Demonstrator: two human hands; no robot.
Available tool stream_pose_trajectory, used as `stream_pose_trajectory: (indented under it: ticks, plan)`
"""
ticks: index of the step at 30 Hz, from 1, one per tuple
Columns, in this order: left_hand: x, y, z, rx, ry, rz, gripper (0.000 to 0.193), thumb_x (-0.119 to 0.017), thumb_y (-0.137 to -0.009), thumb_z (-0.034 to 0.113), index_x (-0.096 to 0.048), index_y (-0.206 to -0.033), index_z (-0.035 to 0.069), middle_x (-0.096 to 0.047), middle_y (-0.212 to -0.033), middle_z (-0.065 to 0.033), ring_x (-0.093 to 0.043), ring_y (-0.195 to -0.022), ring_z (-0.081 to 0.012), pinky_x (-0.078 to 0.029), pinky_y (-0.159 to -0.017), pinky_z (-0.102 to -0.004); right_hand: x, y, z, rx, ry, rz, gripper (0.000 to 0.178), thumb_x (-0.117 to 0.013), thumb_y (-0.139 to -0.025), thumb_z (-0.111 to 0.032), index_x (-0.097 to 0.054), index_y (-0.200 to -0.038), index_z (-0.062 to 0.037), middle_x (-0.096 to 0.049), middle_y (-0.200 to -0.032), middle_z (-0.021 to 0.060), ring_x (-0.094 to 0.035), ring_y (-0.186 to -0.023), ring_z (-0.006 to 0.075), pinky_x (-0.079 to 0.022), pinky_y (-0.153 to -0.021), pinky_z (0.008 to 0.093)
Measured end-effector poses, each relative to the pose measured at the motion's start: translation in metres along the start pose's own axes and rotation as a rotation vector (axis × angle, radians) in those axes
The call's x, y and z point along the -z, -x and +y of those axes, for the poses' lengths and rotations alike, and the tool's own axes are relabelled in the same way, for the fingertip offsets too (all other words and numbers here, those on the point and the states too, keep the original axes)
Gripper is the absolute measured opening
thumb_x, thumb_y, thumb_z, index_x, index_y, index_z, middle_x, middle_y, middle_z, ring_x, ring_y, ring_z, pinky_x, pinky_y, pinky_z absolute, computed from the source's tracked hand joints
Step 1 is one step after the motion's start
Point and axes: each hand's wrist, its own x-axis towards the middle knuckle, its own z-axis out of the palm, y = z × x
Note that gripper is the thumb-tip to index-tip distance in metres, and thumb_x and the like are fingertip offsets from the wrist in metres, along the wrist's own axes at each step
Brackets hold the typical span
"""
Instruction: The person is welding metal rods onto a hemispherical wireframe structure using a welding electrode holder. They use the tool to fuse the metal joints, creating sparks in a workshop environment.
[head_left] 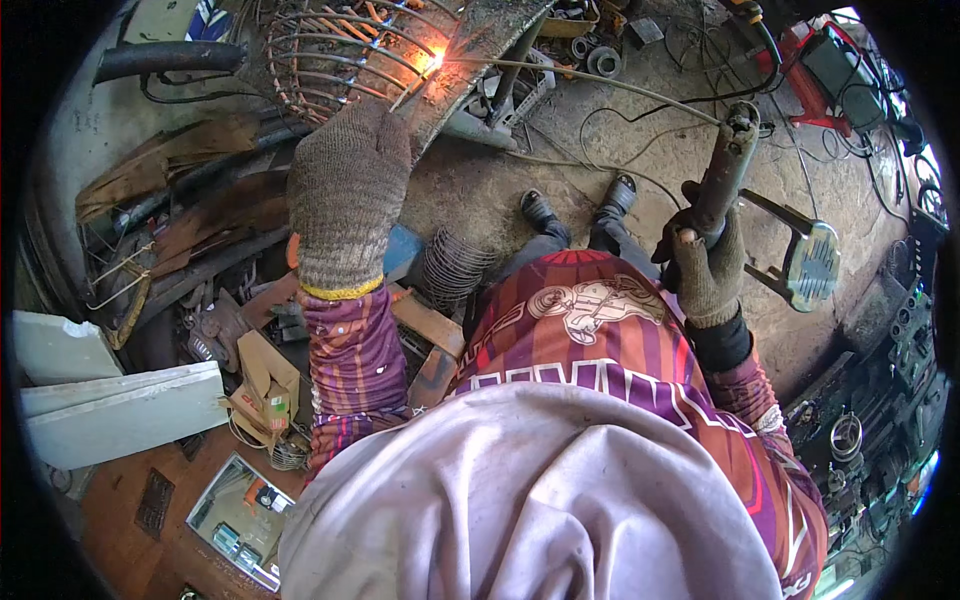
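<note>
Curved metal rods, one set, ribbed: located at the top of the view, left of centre, directly beyond the left hand; the ribs run roughly crosswise, and the far end is cut off by the frame edge. Bench, worn and grimy: beneath and beside the rods.

Left hand, in a knitted glove with yellow cuff: nearer to the rods, back uppermost, fingers hidden; whether it pinches anything cannot be told.

Right hand, gloved: well apart from the rods, to their right and nearer the body, fingers wrapped round an electrode holder.

Electrode, long and thin: its axis runs leftward and slightly outward from the holder, its far tip meeting a bright glow at the rods' right side; this tip-to-rod contact is judged the governing relation.
</note>
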Motion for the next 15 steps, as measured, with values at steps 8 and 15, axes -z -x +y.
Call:
stream_pose_trajectory:
  ticks: [8,15]
  plan:
    - [-0.008,-0.003,-0.007,-0.158,-0.027,0.156,0.018,-0.063,-0.095,0.022,-0.072,-0.089,0.007,-0.068,-0.076,-0.017,-0.07,-0.073,-0.038,-0.056,-0.066,-0.0479,-0.003,-0.004,0.001,0.05,0.022,-0.001,0.053,-0.067,-0.1,-0.029,-0.05,-0.137,0.005,-0.064,-0.089,0.0055,-0.061,-0.072,0.0113,-0.051,-0.065,0.0271]
    - [0.002,-0.001,-0.012,-0.198,-0.041,0.089,0.016,-0.067,-0.093,0.021,-0.071,-0.088,0.006,-0.07,-0.081,-0.0186,-0.07,-0.074,-0.0377,-0.056,-0.064,-0.0456,-0.005,-0.008,0.001,0.057,-0.072,-0.035,0.078,-0.074,-0.094,-0.045,-0.042,-0.144,0.0054,-0.064,-0.091,0.0079,-0.063,-0.07,0.0142,-0.055,-0.061,0.0279]
